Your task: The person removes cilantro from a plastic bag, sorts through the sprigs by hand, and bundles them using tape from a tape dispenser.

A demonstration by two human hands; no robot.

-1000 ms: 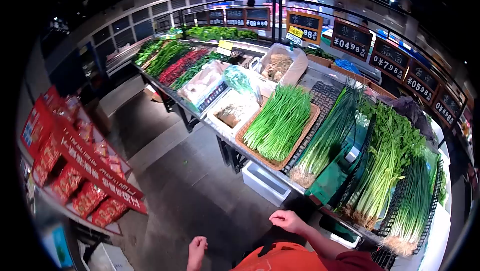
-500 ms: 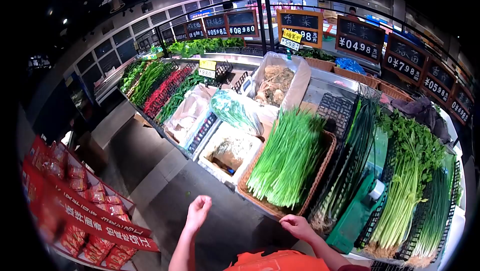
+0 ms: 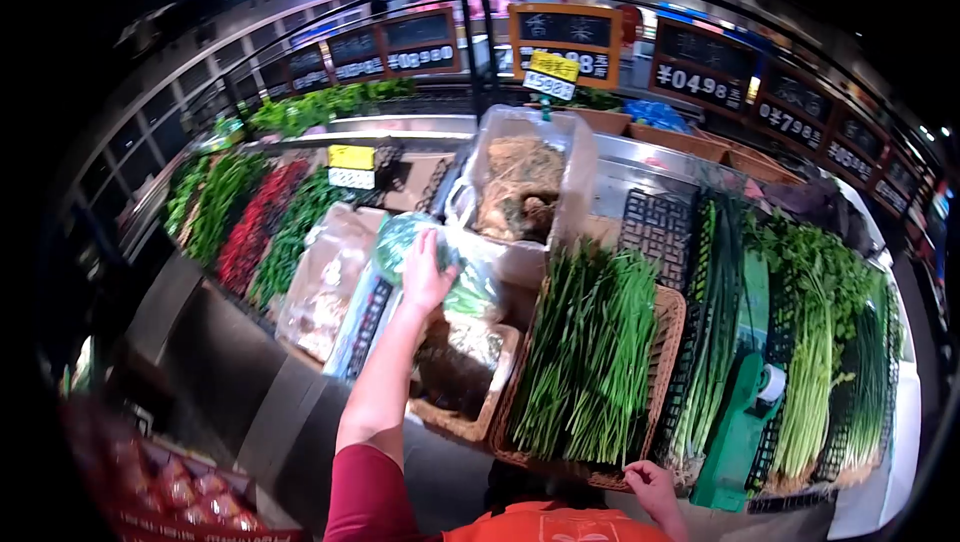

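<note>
My left hand (image 3: 426, 274) reaches forward over a clear plastic bag of leafy greens (image 3: 472, 294). Its fingers are stretched out and lie on the bag's left part. Below the bag stands a tan-rimmed box (image 3: 508, 350) with a dark, shadowed inside. My right hand (image 3: 655, 490) hangs low beside the front right corner of a wicker basket (image 3: 668, 362). That hand's fingers are loosely bent, and nothing shows in them. Long green chives (image 3: 590, 352) fill the basket.
A plastic-lined box of brownish dried vegetables (image 3: 520, 187) stands behind. Red chillies (image 3: 262, 227) lie left; a green tape dispenser (image 3: 735, 432) and celery (image 3: 810, 372) are right. Price boards (image 3: 703, 62) line the back rail. Red packets (image 3: 175, 490) are at lower left.
My left hand has moved forward and up onto the bag of greens. My right hand has shifted slightly right and down in view. The camera view has turned and come closer to the stall.
</note>
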